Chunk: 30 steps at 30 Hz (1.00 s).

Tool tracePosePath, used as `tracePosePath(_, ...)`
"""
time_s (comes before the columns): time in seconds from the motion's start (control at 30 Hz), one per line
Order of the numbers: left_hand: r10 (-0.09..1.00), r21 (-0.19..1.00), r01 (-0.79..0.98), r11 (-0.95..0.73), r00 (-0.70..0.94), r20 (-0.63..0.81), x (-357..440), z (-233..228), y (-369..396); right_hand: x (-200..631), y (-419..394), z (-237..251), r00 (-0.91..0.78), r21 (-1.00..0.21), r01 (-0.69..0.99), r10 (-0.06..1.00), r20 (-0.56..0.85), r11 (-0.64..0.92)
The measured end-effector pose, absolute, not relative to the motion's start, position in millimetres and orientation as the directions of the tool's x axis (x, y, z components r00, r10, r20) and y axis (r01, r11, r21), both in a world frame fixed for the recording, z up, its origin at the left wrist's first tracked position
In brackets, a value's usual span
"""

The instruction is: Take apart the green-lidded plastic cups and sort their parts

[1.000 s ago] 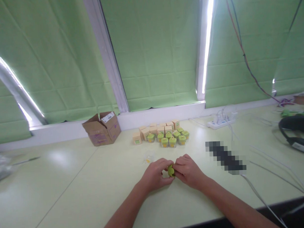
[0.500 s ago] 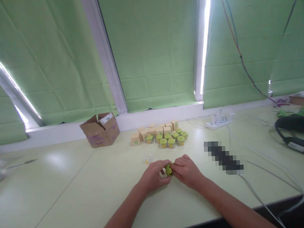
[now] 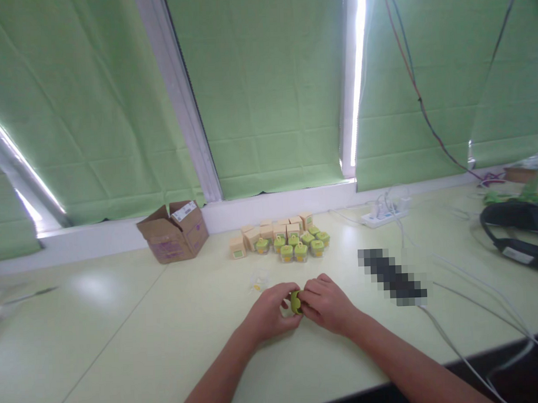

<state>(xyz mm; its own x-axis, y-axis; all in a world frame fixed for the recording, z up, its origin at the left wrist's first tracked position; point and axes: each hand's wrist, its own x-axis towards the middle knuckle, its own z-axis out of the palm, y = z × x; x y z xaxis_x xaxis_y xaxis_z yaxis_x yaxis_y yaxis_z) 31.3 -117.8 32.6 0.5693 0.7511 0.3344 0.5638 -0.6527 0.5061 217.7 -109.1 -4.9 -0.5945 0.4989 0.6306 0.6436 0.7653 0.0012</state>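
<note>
A small green lid (image 3: 295, 303) is held just above the table between my two hands. My left hand (image 3: 271, 312) curls around it, thumb below and fingers above. My right hand (image 3: 329, 305) closes its fingertips on the lid's right side, which they partly hide. Just beyond my left hand lies a small clear plastic piece (image 3: 258, 282) with a bit of yellow on it. Farther back stand several small clear tubs with green lids (image 3: 301, 251). Behind and to the left of these, several small beige boxes (image 3: 237, 248) are grouped together.
An open cardboard box (image 3: 175, 233) stands at the back left by the wall. To the right are a white power strip (image 3: 384, 214) with plugs, a blurred-out dark object (image 3: 393, 277) with a cable, and a black headset (image 3: 517, 237). Cables run across the table's right side.
Both hands keep hold of the green lid, and their grip looks nearly the same. The whole view has shifted slightly, so the things on the table appear a little farther left.
</note>
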Motion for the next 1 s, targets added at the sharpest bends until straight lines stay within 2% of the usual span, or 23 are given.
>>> tracePosePath(0.2,0.743,0.465,0.582,-0.667,0.568,0.354,27.0,30.9,-115.0,218.5,-115.8,2.1,-0.542,-0.086,0.62,0.505,0.672,0.78)
tracePosePath(0.3,0.781,0.453,0.636,-0.625,0.514,0.356,18.9,27.2,-111.3,221.5,-117.3,5.1,-0.44,-0.213,0.617,0.556,0.705,0.758)
tracePosePath(0.43,0.841,0.46,0.707,-0.538,0.412,0.351,7.6,24.6,-108.8,232.8,-111.4,2.9,-0.248,-0.434,0.619,0.688,0.683,0.654)
tracePosePath(0.57,0.878,0.446,0.765,-0.464,0.331,0.346,-1.5,22.7,-105.7,249.9,-95.6,-6.4,-0.101,-0.548,0.632,0.759,0.643,0.548)
tracePosePath(0.7,0.898,0.43,0.8,-0.418,0.292,0.328,-11.7,17.4,-97.9,263.4,-82.9,-16.6,-0.062,-0.546,0.731,0.836,0.545,0.41)
tracePosePath(0.87,0.921,0.409,0.844,-0.348,0.226,0.317,-27.9,11.8,-85.9,269.4,-81.5,-15.5,-0.042,-0.448,0.87,0.936,0.35,0.207)
tracePosePath(1.0,0.933,0.403,0.861,-0.309,0.193,0.304,-39.3,11.8,-79.4,267.9,-84.7,-11.3,-0.074,-0.378,0.912,0.97,0.231,0.159)
